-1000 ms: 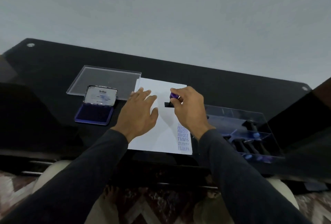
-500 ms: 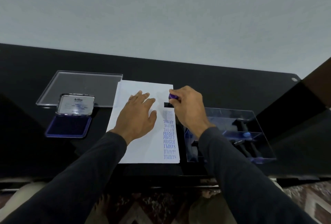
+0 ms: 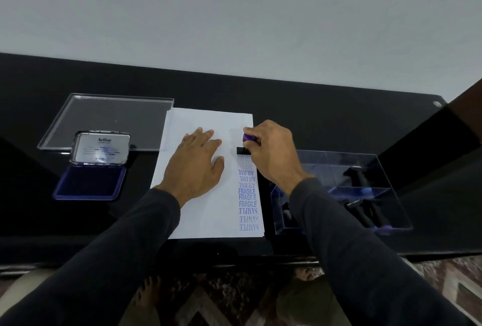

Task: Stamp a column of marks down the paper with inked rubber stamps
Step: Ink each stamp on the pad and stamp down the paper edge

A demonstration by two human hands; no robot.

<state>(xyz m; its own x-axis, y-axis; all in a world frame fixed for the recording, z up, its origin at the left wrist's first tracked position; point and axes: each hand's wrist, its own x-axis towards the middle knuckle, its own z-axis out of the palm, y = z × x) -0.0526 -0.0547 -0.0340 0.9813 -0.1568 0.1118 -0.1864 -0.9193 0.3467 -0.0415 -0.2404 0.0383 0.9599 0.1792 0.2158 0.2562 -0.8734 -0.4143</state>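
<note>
My right hand [image 3: 271, 153] grips a stamp [image 3: 246, 144] by its purple knob, fingers curled round it; the black base sits on the paper [image 3: 206, 216] just right of frame centre, at the upper end of the column of marks [image 3: 247, 195]. My left hand [image 3: 195, 166] lies flat on the paper, fingers straight and spread, just left of the stamp and not touching it.

The column runs down the paper's right edge. Readable from the bottom up: SAMPLE three times, FRAGILE three times, AIR MAIL three times. The marks directly under the stamp are faint and I cannot read them.

Containers:
- Ink pad [image 3: 90, 182], left of frame, lid hinged open. The tray holds a dark blue pad; the inside of the lid carries a printed label.
- Clear plastic lid [image 3: 109, 119], upper left, flat on the black table [image 3: 339, 122], touching the ink pad's raised lid and the paper's left edge.
- Clear plastic box [image 3: 365, 169], right of frame, partly hidden by my right forearm. It holds several dark-handled stamps with purple ends; count not clear.
</note>
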